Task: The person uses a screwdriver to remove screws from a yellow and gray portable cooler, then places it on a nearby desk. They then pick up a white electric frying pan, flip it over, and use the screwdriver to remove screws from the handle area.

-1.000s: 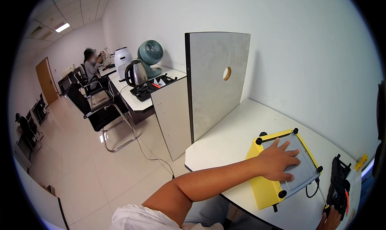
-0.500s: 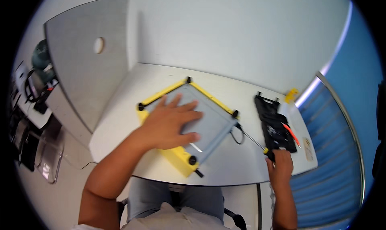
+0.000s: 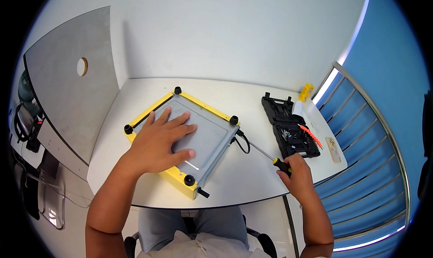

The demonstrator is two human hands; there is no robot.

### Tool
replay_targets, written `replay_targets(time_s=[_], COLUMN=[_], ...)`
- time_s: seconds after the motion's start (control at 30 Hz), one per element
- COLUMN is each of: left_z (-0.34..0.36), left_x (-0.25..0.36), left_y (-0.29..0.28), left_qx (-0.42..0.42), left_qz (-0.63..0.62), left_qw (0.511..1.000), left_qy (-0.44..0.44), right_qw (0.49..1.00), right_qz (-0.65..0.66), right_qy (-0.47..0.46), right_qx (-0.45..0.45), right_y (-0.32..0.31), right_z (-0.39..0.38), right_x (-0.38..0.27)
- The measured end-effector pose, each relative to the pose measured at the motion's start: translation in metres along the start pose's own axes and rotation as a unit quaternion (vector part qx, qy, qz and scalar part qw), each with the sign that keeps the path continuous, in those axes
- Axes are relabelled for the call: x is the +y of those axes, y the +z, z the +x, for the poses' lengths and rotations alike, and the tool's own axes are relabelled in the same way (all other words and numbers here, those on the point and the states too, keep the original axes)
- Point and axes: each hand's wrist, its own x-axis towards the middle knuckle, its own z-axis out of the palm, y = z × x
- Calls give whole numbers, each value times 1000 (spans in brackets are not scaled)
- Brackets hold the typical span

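From the right hand [image 3: 297, 174], the boxy yellow appliance [image 3: 203, 135] is found toward nine o'clock on the white surface [image 3: 246, 181], its rounded black feet [image 3: 189, 180] turned up. Its smooth grey panel [image 3: 213, 128], apparently sheet metal, is partly covered by the left hand [image 3: 164, 137]: fingers splayed, nothing gripped! And on the right, a screwdriver [image 3: 275, 161] is grasped by curled fingers, its yellow-and-black handle nearest, its slim straight shaft aimed at ten o'clock, toward the looped black cable [image 3: 246, 146]; tip contact cannot be told. At twelve o'clock, an opened black tool case [image 3: 292, 127] is left untouched.
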Motion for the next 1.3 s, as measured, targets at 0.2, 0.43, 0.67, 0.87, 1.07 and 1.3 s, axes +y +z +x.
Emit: replay_targets(time_s=[0.2, 0.43, 0.67, 0.87, 1.07, 1.3], left_z=[1, 2, -1, -5, -46, -102], left_x=[1, 5, 8, 6, -22, -7], left_y=[1, -1, -2, 5, 63, 97], left_qx=[2, 4, 22, 122, 481, 403], left_qz=[-4, -22, -22, -127, -194, -381], left_qw=[1000, 1000, 999, 984, 855, 813], left_qy=[0, -18, -31, 11, 3, -178], right_qw=[1000, 838, 788, 983, 996, 989], right_qz=[25, 411, 509, 155, -12, -131], right_qy=[5, 268, 279, 96, 76, 68], right_qx=[6, -237, -208, 17, 41, 2], right_y=[-1, -17, -5, 49, 90, 123], right_z=[-2, 16, -5, -21, 6, 34], right_x=[2, 8, 42, 55, 38, 57])
